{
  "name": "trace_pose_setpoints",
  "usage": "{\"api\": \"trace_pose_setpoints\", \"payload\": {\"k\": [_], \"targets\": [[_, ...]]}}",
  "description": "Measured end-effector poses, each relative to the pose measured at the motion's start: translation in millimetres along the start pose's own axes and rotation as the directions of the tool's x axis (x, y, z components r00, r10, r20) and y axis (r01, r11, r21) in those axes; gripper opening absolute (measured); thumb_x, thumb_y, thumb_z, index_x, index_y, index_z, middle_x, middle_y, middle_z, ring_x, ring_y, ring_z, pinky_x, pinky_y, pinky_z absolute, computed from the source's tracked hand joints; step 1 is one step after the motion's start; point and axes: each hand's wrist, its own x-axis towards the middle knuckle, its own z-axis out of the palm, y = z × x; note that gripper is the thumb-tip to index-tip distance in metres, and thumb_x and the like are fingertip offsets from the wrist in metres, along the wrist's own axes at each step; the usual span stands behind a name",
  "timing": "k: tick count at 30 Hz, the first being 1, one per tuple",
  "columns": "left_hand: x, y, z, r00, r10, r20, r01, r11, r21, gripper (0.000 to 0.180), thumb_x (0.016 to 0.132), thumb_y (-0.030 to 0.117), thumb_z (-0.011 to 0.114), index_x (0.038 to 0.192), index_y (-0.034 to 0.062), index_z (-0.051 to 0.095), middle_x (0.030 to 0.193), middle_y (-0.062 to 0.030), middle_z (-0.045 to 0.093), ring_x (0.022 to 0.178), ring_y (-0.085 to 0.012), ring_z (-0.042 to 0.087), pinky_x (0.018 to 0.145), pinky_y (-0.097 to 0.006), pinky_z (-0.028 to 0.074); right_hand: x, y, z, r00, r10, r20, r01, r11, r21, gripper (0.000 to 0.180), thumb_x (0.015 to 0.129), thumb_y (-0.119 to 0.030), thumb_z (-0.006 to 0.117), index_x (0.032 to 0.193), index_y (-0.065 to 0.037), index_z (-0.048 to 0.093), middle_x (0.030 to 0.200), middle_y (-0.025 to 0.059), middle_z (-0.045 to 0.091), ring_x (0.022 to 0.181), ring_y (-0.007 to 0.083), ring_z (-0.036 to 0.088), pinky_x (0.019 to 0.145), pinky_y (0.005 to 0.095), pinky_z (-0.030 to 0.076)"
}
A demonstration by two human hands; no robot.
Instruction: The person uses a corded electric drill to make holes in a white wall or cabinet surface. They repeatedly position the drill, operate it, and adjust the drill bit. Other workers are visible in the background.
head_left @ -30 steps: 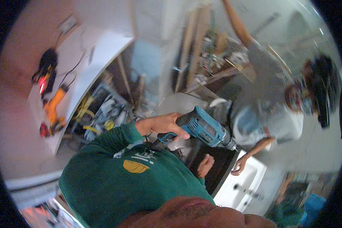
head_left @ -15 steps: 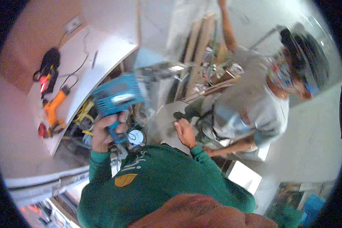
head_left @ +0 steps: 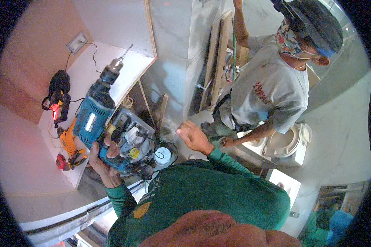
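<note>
My left hand point(head_left: 104, 162) is wrapped round the handle of a blue power drill point(head_left: 92, 115). The drill is raised beside the white counter, with its long thin bit point(head_left: 126, 52) pointing up and away to the right. Its dark cord trails from the handle down toward my front. My right hand point(head_left: 195, 138) is held out in front of my body with nothing in it, fingers loosely extended. It is nearest to a co-worker point(head_left: 268, 82) in a grey T-shirt, but apart from that person.
An orange power tool point(head_left: 70, 140), a small red item point(head_left: 61, 162) and a black pouch point(head_left: 59, 84) lie on the white counter point(head_left: 127, 68). Below it, a grey bin point(head_left: 148, 125) holds tools beside a white-lidded bucket point(head_left: 162, 156). Wooden planks point(head_left: 219, 53) lean behind; a toilet point(head_left: 282, 142) stands right.
The drill has swung left and tipped, so its bit now points over the counter. My right hand has shifted slightly left and up. The co-worker's head has moved a little left.
</note>
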Motion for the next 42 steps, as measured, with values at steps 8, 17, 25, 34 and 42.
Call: {"api": "trace_pose_setpoints", "payload": {"k": [8,17,25,34,42], "targets": [[12,60,12,0.986,0.108,-0.124,-0.092,0.987,0.128,0.039,0.104,0.022,0.059,0.132,-0.0028,0.046,0.095,-0.0114,0.059,0.059,-0.0125,0.052,0.052,-0.026,0.049,133,-89,-21,0.96,-0.274,-0.051,0.277,0.958,0.068,0.035,0.103,-0.035,0.058,0.101,-0.001,0.067,0.1,0.0211,0.065,0.103,0.0414,0.061,0.096,0.0491,0.048],[142,91,2,0.975,0.1,-0.2,-0.071,0.986,0.15,0.029,0.102,0.023,0.064,0.116,-0.0016,0.057,0.089,-0.0099,0.066,0.06,-0.0134,0.059,0.054,-0.027,0.054,340,-84,36,0.95,-0.258,0.176,0.247,0.965,0.086,0.043,0.098,-0.041,0.062,0.1,0.0,0.072,0.105,0.0254,0.071,0.1,0.0443,0.067,0.091,0.0487,0.052],[292,111,-77,0.952,0.083,-0.295,-0.069,0.996,0.06,0.025,0.094,0.014,0.072,0.109,-0.0007,0.057,0.08,-0.0126,0.063,0.063,-0.019,0.064,0.056,-0.03,0.059,489,-4,126,0.955,-0.101,0.278,0.009,0.95,0.311,0.073,0.1,-0.067,0.047,0.122,0.001,0.058,0.119,0.0199,0.068,0.114,0.0343,0.063,0.092,0.0484,0.051],[380,97,-174,0.917,0.138,-0.374,-0.13,0.99,0.047,0.019,0.095,0.014,0.069,0.104,0.0023,0.057,0.079,-0.0107,0.064,0.064,-0.0214,0.064,0.057,-0.033,0.058,512,-77,153,0.776,-0.131,0.616,-0.159,0.905,0.394,0.075,0.088,-0.071,0.064,0.109,0.001,0.071,0.084,0.0145,0.072,0.076,0.0263,0.071,0.067,0.0386,0.056],[420,95,-211,0.93,0.341,-0.134,-0.227,0.824,0.52,0.021,0.096,0.017,0.069,0.109,0.0058,0.057,0.08,-0.0098,0.067,0.067,-0.0212,0.066,0.063,-0.036,0.06,533,-71,180,0.865,-0.192,0.464,0.188,0.981,0.055,0.064,0.084,-0.046,0.072,0.131,-0.003,0.065,0.097,0.0275,0.072,0.089,0.0416,0.073,0.084,0.0494,0.058]]}}
